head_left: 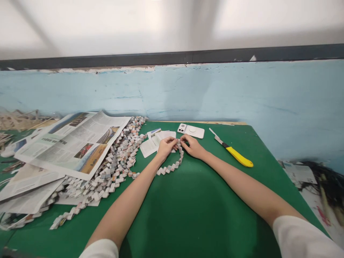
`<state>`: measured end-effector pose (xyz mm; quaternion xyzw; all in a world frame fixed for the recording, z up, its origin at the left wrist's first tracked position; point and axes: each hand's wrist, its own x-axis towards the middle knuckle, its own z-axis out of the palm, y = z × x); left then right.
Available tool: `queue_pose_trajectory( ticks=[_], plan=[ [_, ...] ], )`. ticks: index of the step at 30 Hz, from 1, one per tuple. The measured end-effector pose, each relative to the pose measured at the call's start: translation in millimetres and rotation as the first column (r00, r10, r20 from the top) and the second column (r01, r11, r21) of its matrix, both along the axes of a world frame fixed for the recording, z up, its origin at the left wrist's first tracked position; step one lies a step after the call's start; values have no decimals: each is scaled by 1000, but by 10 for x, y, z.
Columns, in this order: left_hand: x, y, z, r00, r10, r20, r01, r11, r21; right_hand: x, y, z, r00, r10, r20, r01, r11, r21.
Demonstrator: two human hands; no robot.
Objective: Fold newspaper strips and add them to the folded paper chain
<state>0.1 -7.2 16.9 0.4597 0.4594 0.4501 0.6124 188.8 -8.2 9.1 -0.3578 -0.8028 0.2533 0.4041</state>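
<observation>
A zigzag chain of folded paper curves over the green table from under my left forearm up to my fingertips. My left hand pinches the chain's upper end between thumb and fingers. Just to its right, my right hand is closed on the same end, thumb and index finger together. The two hands almost touch. Small cut paper pieces lie behind and left of my left hand. How the folds fit together at the fingertips is too small to tell.
A white phone lies behind my right hand. Right of it is a knife with a yellow handle. Newspaper sheets and a heap of folded paper chains cover the left side. A blue wall stands behind the green table.
</observation>
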Motion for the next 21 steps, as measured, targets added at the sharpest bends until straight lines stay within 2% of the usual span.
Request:
queue_pose_trajectory(
  ticks=[6, 11, 21],
  plan=[
    [-8, 19, -16, 1000, -21, 11, 21, 1000, -15, -13, 8, -15, 999, -29, -45, 31, 999, 42],
    [-24, 50, -88, 996, -62, 68, 60, 998, 32, -19, 3, 2, 995, -38, -96, 46, 996, 82],
    [-7, 43, -130, 989, -42, 141, 30, 996, 84, -65, -30, 9, 974, -153, -169, 155, 988, -5]
  ],
)
